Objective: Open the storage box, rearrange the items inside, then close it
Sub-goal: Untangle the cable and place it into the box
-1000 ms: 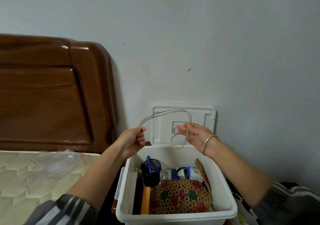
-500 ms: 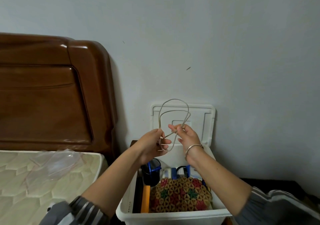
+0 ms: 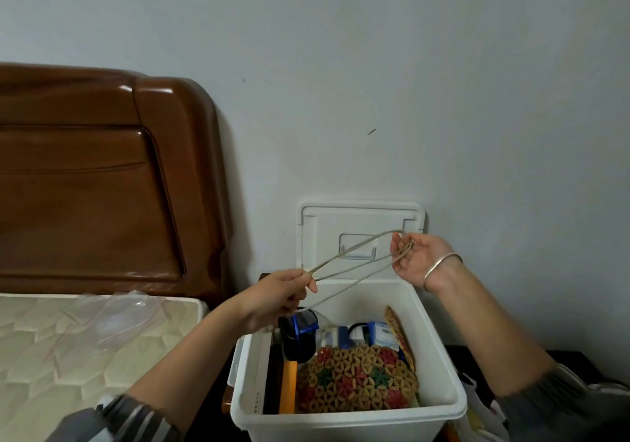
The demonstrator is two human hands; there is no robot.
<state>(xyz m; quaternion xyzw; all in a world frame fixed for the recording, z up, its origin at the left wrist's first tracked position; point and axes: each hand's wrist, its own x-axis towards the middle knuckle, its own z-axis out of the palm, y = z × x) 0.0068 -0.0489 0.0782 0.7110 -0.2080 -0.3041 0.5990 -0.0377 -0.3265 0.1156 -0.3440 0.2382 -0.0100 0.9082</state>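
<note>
Both my hands hold a looped cord (image 3: 354,264) stretched above the open storage box (image 3: 347,414): my left hand (image 3: 279,300) pinches one end at 9 o'clock, my right hand (image 3: 417,259) hooks the other at 3 o'clock. Its lid (image 3: 361,223) leans upright at 12 o'clock against the wall.
</note>
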